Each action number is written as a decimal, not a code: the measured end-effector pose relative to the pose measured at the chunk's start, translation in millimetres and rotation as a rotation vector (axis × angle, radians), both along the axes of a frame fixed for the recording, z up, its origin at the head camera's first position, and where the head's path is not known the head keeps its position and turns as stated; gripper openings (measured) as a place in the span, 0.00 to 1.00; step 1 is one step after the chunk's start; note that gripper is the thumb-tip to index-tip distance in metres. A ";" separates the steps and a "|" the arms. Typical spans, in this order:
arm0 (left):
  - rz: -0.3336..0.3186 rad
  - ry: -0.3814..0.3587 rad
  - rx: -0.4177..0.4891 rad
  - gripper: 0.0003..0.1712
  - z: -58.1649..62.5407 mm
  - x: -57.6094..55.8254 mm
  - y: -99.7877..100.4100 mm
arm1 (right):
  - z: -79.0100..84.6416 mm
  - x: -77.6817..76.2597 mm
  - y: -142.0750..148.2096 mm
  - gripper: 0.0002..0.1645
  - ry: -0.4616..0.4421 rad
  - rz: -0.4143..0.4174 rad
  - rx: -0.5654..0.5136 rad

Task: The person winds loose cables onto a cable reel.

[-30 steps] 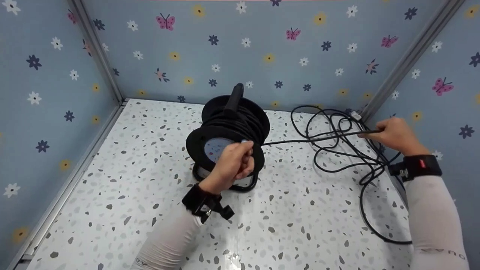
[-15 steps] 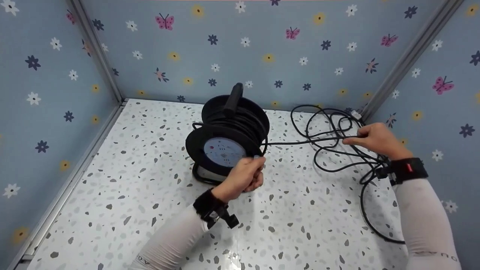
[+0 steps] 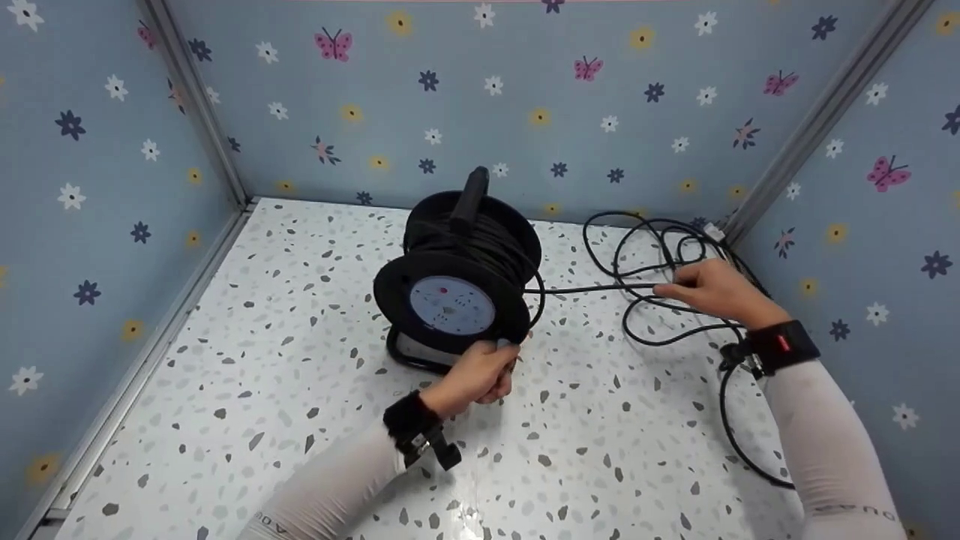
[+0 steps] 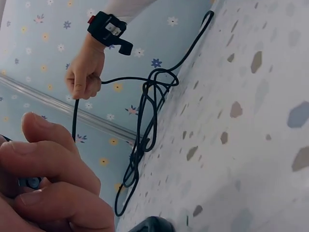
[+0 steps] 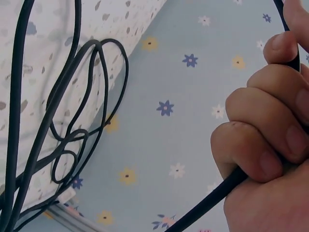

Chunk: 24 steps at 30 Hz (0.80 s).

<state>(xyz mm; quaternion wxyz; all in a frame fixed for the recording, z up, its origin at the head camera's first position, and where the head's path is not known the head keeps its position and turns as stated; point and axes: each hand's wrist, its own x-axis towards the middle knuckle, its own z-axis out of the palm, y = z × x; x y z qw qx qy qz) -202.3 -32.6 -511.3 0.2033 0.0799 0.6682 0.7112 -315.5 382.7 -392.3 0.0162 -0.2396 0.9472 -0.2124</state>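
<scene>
A black cable reel (image 3: pixel 394 292) with a pale blue socket panel (image 3: pixel 452 305) on its front disc stands on the floor. My left hand (image 3: pixel 476 375) is at the lower front rim of that disc, its curled fingers holding a small greyish crank knob (image 3: pixel 503 343) that they mostly hide. To the right, my right hand (image 3: pixel 716 289) grips the black cable (image 3: pixel 585 289), which runs taut into the drum. In the right wrist view, several fingers wrap round the cable (image 5: pixel 207 203). One slack loop of cable (image 3: pixel 541 300) hangs outside the reel's right side.
Loose cable coils (image 3: pixel 637 270) lie in the back right corner, near a white plug (image 3: pixel 712 231). Flowered panels (image 3: pixel 525 97) enclose the speckled floor (image 3: pixel 300 412) at the back and both sides. The reel's carrying handle (image 3: pixel 470 199) rises near the back panel.
My left hand has swung round with the knob, first right and down, then down and left, as the disc turned. My right hand has moved left toward the reel, still gripping the cable.
</scene>
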 end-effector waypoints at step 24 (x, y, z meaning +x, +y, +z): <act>0.095 -0.073 -0.052 0.22 -28.7 0.2 -41.8 | -18.7 7.4 -18.0 0.29 -0.002 0.042 0.044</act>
